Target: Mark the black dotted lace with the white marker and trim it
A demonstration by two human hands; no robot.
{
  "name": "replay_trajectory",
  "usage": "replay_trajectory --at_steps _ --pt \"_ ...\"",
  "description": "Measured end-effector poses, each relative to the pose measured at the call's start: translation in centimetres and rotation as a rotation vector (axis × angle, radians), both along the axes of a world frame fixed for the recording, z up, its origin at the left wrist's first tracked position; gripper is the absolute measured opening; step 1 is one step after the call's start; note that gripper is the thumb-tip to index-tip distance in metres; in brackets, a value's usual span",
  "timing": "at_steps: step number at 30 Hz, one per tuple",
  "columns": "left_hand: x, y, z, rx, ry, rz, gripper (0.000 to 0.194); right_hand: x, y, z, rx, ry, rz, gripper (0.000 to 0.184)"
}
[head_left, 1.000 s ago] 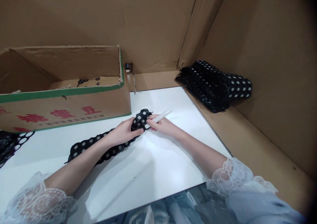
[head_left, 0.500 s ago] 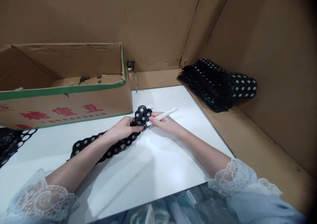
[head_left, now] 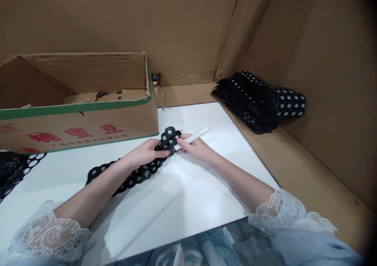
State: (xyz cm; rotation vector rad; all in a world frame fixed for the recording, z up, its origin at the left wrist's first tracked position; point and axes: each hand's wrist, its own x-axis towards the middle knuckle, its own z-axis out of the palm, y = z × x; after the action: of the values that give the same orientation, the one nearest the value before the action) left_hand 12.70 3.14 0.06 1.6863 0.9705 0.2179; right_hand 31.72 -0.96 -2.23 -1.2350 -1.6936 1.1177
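Observation:
A long black strip of joined rings with pale round centres (head_left: 146, 173) lies slantwise on the white table, partly under my left forearm. My left hand (head_left: 147, 153) grips it close to its far end, thumb on top. My right hand (head_left: 196, 147) is closed round a slim white pen-like tool (head_left: 198, 135). The tool's lower tip points at the right edge of the strip, beside my left thumb. Whether the tip touches the strip, I cannot tell. My right fingertips are right at the strip's edge.
An open cardboard box (head_left: 88, 119) with green edging stands at the left, a few black bits inside. A pile of black dotted strips (head_left: 259, 101) lies at the back right against the cardboard wall (head_left: 326, 101). Black ring netting (head_left: 11, 172) sits at the left edge of the white table (head_left: 200, 191).
Both hands keep nearly the same place and hold. The view has shifted very slightly, and the white tool's angle is almost unchanged.

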Motion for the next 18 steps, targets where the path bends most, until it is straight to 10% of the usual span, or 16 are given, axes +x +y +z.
replay_trajectory --at_steps 7,13,18 --pt "0.4 -0.4 -0.7 0.067 0.012 0.1 0.029 -1.1 0.1 -1.3 0.461 -0.352 -0.022 0.023" --pt "0.2 -0.5 -0.6 0.089 0.031 0.053 0.034 -1.6 0.7 -1.0 0.389 -0.475 -0.191 0.022" --pt "0.4 -0.7 -0.7 0.31 0.133 0.035 0.038 -0.1 0.2 -0.1 0.133 -0.222 -0.068 0.029"
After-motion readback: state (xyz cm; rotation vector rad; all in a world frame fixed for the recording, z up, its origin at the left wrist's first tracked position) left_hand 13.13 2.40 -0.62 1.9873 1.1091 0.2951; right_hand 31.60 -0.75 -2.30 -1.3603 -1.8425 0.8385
